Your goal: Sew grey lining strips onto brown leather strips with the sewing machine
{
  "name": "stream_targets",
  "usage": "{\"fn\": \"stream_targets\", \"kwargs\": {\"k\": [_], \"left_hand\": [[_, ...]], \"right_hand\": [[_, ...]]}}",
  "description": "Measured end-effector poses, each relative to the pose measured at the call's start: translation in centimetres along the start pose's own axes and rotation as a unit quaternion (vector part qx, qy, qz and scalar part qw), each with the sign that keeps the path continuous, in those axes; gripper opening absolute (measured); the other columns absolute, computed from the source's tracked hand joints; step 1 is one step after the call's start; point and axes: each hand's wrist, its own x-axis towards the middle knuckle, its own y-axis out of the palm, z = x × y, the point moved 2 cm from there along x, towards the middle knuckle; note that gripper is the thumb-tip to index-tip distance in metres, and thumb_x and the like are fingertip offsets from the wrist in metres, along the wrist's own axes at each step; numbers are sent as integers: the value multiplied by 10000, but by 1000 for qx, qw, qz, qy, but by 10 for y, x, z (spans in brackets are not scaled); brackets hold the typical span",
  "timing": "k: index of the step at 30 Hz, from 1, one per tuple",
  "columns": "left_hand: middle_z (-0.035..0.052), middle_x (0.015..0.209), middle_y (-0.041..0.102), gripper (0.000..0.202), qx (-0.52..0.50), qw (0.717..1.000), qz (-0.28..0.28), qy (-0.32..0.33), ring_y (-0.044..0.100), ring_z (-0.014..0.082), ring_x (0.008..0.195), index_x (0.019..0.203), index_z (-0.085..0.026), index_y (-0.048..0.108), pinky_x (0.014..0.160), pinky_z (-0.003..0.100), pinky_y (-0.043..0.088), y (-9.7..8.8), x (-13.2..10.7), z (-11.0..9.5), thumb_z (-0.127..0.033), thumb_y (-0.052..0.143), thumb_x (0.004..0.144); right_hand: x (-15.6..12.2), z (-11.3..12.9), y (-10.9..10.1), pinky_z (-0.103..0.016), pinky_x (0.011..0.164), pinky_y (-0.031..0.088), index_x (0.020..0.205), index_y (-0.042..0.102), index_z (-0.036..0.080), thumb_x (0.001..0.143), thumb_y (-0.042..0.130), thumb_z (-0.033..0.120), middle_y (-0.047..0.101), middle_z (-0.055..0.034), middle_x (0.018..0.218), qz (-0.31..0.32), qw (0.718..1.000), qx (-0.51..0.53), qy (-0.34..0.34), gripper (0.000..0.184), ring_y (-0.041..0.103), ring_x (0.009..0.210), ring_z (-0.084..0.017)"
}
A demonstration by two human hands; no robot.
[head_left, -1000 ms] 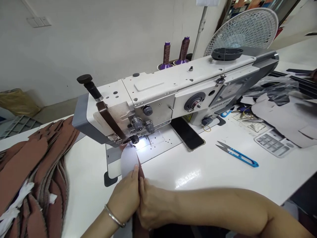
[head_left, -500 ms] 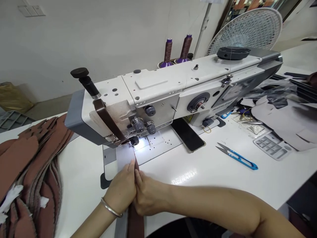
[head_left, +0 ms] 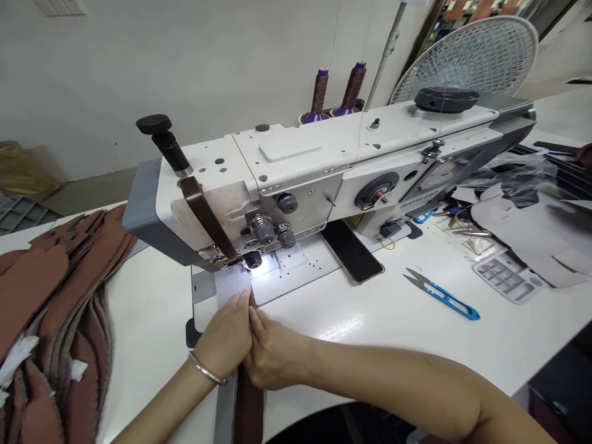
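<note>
A white sewing machine [head_left: 296, 160] stands across the table, its lamp lighting the needle area. From under its presser foot a long strip [head_left: 250, 407], grey on the left and brown on the right, runs toward me. My left hand [head_left: 229, 333], with a bangle at the wrist, presses on the grey side, fingertips close to the foot. My right hand [head_left: 272, 354] is closed round the brown edge, touching the left hand. The hands cover the middle of the strip. A narrow brown band [head_left: 210, 219] comes down into the needle area.
Brown padded pieces [head_left: 87, 296] are heaped at left. A phone [head_left: 354, 250] lies by the machine bed, with blue thread snips [head_left: 444, 296] to its right. Grey cut pieces [head_left: 518, 228] lie farther right. Behind stand two brown thread cones [head_left: 319, 92] and a fan [head_left: 472, 61].
My view has shifted slightly, so the machine sits a little farther right. Both hands have moved slightly toward the machine, still on the strip.
</note>
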Motion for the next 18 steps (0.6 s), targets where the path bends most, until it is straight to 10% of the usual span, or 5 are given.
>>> {"fn": "stream_targets", "kwargs": {"k": [18], "left_hand": [[192,1352,549,559,0,1000,-11,4,550,218,1236,1435,-8,360,1039,315,428,-4,8,5,-16,309,879]], "right_hand": [[1,-5,-1,-558,776,533,851,671,6,771,494,127,700,-274,852,13,1000,-2,9,228,691,854,-397]]}}
